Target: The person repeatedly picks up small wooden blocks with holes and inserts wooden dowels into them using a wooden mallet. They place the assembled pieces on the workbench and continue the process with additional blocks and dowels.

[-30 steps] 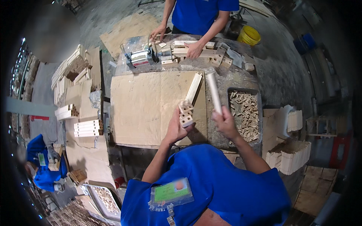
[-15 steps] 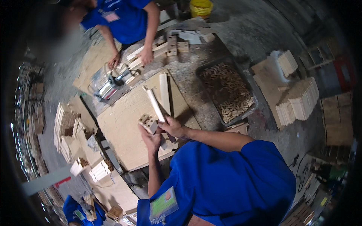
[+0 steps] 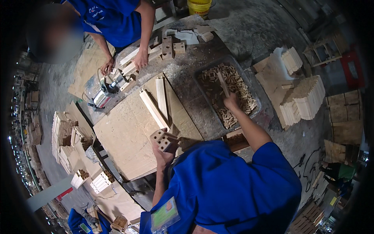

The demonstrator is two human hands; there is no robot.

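My left hand is closed around wooden blocks with round holes in their end faces, over the near part of a pale board. Out to the right, my right hand grips a short wooden stick above a dark tray of small wooden dowels. The fingertips of this hand are partly hidden. Two long wooden strips lie on the board, beyond the blocks.
Across the table a person in blue handles wood pieces beside a metal power tool. Stacked wooden parts stand at left and at right. Drilled blocks lie at lower left. A yellow bucket stands at the back.
My right hand has left the blocks and moved right to over the dowel tray, with the stick in it. The left hand still holds the blocks, their holed ends now facing up.
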